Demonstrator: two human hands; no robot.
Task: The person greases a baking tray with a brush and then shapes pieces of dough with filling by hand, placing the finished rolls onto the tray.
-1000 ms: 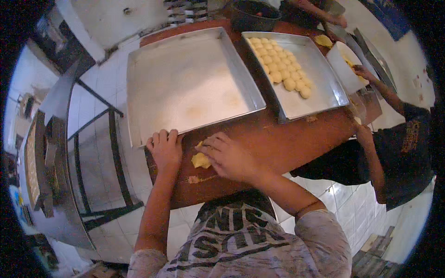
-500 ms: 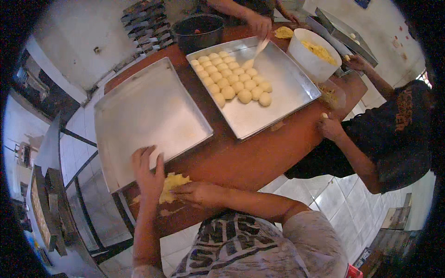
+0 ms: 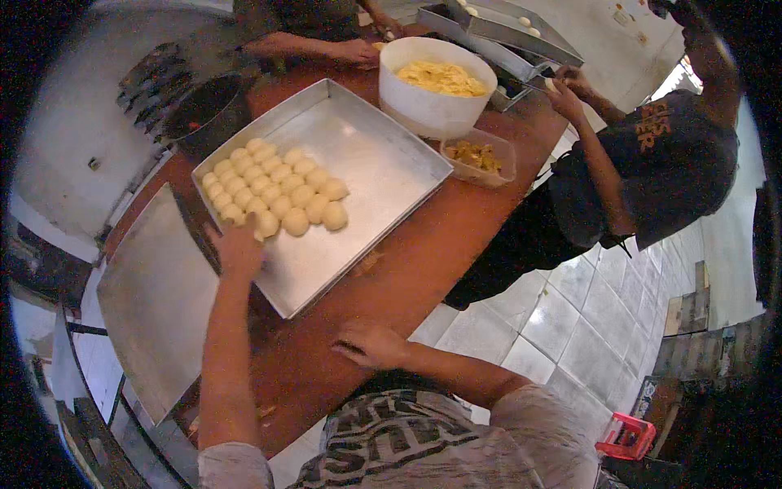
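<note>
My left hand [image 3: 238, 248] reaches over the near-left rim of a metal baking tray [image 3: 326, 265], its fingers beside the nearest dough balls. Motion blur and a pale yellow patch at its fingertips hide whether it grips a ball or only touches one. Rows of smooth yellow dough balls [image 3: 281, 191] fill the tray's left part. My right hand [image 3: 371, 346] is low over the brown table [image 3: 407, 273] near its front edge, fingers pointing left and apart, with nothing visible in them. A second metal tray [image 3: 167, 301], bare, is left of my left arm.
A white tub [image 3: 436, 114] of yellow dough and a clear container [image 3: 481, 159] of brownish pieces stand at the far right. A dark pot [image 3: 204, 114] is at the far left. Two people work at the far and right sides, near stacked metal trays [image 3: 513, 33].
My view has turned right. My left hand has gone from the bare tray to the dough-ball tray. My right hand has left the yellow dough on the table. The far person's brush is gone from the balls.
</note>
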